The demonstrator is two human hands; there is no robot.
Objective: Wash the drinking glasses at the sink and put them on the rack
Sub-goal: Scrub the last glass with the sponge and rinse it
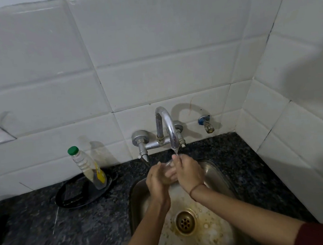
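Backdrop: white tiled wall (150, 45), dark granite counter (87, 224).
Sink: steel basin (217, 174) under both hands, brass drain (185, 221) below the wrists.
Tap: chrome spout (168, 127) just above the hands, thin stream hitting the right fingertips.
Glass: clear drinking glass (168, 173) between the palms, blurred.
Left hand: left hand (157, 177) cupped around the glass's side.
Right hand: right hand (188, 173) wrapped on the other side, cord on wrist.
Left of hands: green-capped bottle (87, 166) leaning on a black plate (75, 196).

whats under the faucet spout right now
Both hands, left hand and right hand, hold a clear glass under the faucet spout, above the sink. Fingers cover most of the glass.
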